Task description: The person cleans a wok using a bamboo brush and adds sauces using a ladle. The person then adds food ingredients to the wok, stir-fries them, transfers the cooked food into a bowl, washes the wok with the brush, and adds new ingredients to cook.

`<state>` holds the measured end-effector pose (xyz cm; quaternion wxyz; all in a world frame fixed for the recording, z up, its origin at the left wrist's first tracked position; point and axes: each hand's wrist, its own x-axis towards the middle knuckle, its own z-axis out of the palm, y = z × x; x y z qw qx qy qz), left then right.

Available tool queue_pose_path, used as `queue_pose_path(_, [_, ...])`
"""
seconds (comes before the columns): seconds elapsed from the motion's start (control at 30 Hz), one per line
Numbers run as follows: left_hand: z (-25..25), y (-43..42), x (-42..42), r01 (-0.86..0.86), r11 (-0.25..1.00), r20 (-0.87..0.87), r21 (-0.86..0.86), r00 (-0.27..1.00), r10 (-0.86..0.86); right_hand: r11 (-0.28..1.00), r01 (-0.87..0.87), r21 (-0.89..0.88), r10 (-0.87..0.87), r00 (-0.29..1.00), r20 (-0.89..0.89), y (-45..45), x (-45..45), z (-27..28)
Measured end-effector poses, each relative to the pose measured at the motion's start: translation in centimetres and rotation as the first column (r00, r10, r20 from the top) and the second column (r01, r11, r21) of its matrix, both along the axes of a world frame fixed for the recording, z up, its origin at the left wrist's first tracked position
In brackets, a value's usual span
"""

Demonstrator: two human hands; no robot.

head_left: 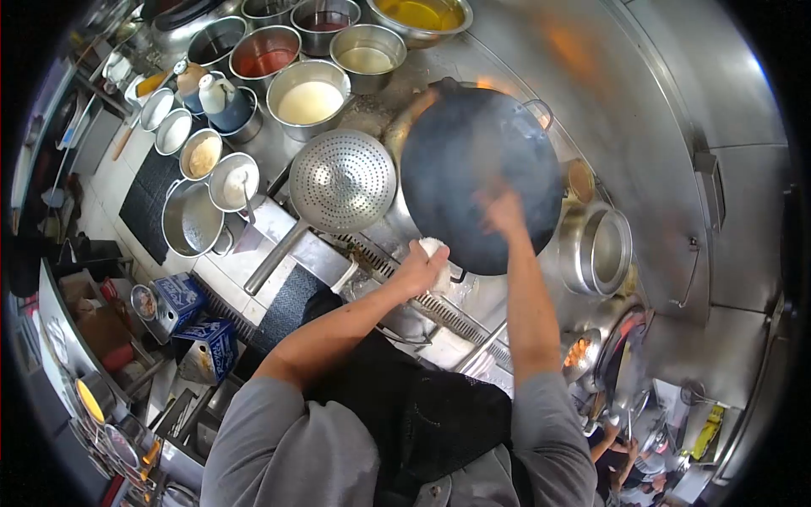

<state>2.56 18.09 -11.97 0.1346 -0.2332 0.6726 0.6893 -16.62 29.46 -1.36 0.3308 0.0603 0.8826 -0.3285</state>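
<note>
A large dark wok (448,186) sits on the burner, with haze or steam over it. My left hand (414,272) is closed on a folded white cloth (433,247) at the wok's near edge, beside its near loop handle (458,276). My right hand (504,213) is over the inside of the wok. Motion blurs its fingers, so I cannot make out whether they hold anything. A perforated metal strainer ladle (342,182) lies left of the wok, its handle pointing toward me.
Metal pots of sauces and liquids, among them one of pale liquid (308,103), stand at the back left. Small seasoning bowls (201,154) line the left side. Stacked metal pots (610,252) stand right of the wok. Another person's hands (621,444) show at the lower right.
</note>
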Motion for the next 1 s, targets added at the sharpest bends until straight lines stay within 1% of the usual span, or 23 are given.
queue_pose_path(0.07, [-2.0,-0.3,0.0,-0.023,1.000,0.016,0.002,1.000,0.023,0.833,-0.541,-0.118,0.482,0.812,-0.329,2.2,3.8,-5.4])
queue_pose_path(0.1, [-4.3,-0.4,0.0,-0.060,0.998,-0.080,0.003,0.995,0.060,0.875,-0.453,-0.171,0.455,0.890,-0.027,2.9,4.6,-1.3])
queue_pose_path(0.13, [-5.7,-1.0,1.3,-0.106,0.994,-0.158,-0.001,0.982,0.105,0.913,-0.361,-0.192,0.404,0.865,0.296,4.4,4.8,3.7])
queue_pose_path(0.17, [2.6,-4.6,2.7,-0.044,0.992,0.033,0.120,0.999,0.040,0.929,-0.348,-0.123,0.368,0.858,0.358,7.8,3.7,4.6])
queue_pose_path(0.2, [1.6,-4.7,3.5,-0.139,0.990,0.010,0.036,0.990,0.139,0.958,-0.284,-0.034,0.283,0.926,0.249,12.2,2.3,3.3])
queue_pose_path(0.23, [5.1,-6.7,4.7,-0.136,0.985,0.017,0.104,0.991,0.135,0.980,-0.199,-0.020,0.199,0.980,0.001,15.6,1.7,2.8])
queue_pose_path(0.27, [2.3,-6.8,5.7,-0.144,0.989,0.014,0.033,0.990,0.144,0.913,-0.074,0.401,0.213,0.925,-0.315,18.3,1.3,1.5])
queue_pose_path(0.3, [0.0,-7.1,6.5,-0.172,0.971,-0.141,-0.164,0.979,0.150,0.826,0.148,0.544,0.375,0.577,-0.726,21.4,1.7,-1.3])
queue_pose_path(0.33, [2.1,-8.6,7.8,-0.168,0.976,-0.088,-0.137,0.984,0.157,0.990,0.102,-0.100,-0.140,0.569,-0.810,26.1,0.3,-5.8])
queue_pose_path(0.37, [2.3,-9.5,9.2,-0.258,0.937,-0.252,-0.234,0.947,0.198,0.843,0.529,-0.095,-0.462,0.622,-0.633,21.4,3.7,-0.6])
queue_pose_path(0.4, [1.6,-10.7,10.1,-0.271,0.953,-0.171,-0.137,0.954,0.246,0.769,0.580,-0.269,-0.588,0.475,-0.655,17.3,7.5,0.4])
queue_pose_path(0.43, [1.5,-11.7,10.5,-0.259,0.949,-0.109,-0.178,0.964,0.243,0.693,0.688,-0.216,-0.639,0.447,-0.627,18.8,8.4,-2.0])
queue_pose_path(0.47, [-1.2,-11.7,10.4,-0.307,0.913,-0.185,-0.270,0.947,0.264,0.671,0.578,-0.464,-0.725,0.383,-0.572,19.7,11.2,-4.4])
queue_pose_path(0.5, [-1.4,-12.2,11.0,-0.332,0.891,-0.213,-0.310,0.937,0.275,0.817,0.556,-0.150,-0.497,0.550,-0.671,22.0,13.6,-6.1])
queue_pose_path(0.53, [-2.0,-12.5,11.3,-0.375,0.873,-0.216,-0.313,0.923,0.319,0.916,0.288,-0.281,-0.402,0.663,-0.631,23.9,16.9,-9.5])
queue_pose_path(0.57, [-2.8,-12.8,11.6,-0.335,0.859,-0.279,-0.388,0.931,0.238,0.922,0.326,-0.208,-0.386,0.739,-0.552,25.3,18.7,-12.3])
queue_pose_path(0.6, [-3.6,-12.8,11.7,-0.297,0.835,-0.327,-0.464,0.933,0.150,0.910,-0.273,0.313,0.349,0.911,-0.219,26.2,17.0,-14.3])
queue_pose_path(0.63, [-4.2,-12.3,11.7,-0.332,0.823,-0.323,-0.462,0.927,0.193,0.340,-0.822,0.456,0.755,0.528,0.388,26.6,15.3,-16.1])
queue_pose_path(0.67, [-4.7,-11.6,11.9,-0.388,0.765,-0.379,-0.514,0.903,0.203,0.736,-0.568,0.370,0.578,0.810,0.093,28.9,18.5,-20.3])
queue_pose_path(0.7, [-5.1,-10.9,12.0,-0.438,0.700,-0.430,-0.565,0.880,0.203,0.967,-0.214,0.136,0.231,0.964,-0.133,30.6,21.8,-23.4])
queue_pose_path(0.77, [-5.4,-10.1,11.2,-0.471,0.648,-0.391,-0.599,0.878,0.276,0.996,0.017,0.083,0.008,0.958,-0.287,29.4,22.3,-22.1])
queue_pose_path(0.93, [-5.8,-9.7,11.7,-0.544,0.482,-0.413,-0.687,0.838,0.356,0.977,0.159,0.142,-0.072,0.874,-0.481,27.8,20.3,-19.3])
queue_pose_path(1.0, [-4.4,-10.1,12.8,-0.563,0.559,-0.414,-0.609,0.827,0.381,0.958,0.238,0.161,-0.113,0.827,-0.551,28.1,20.1,-18.7])
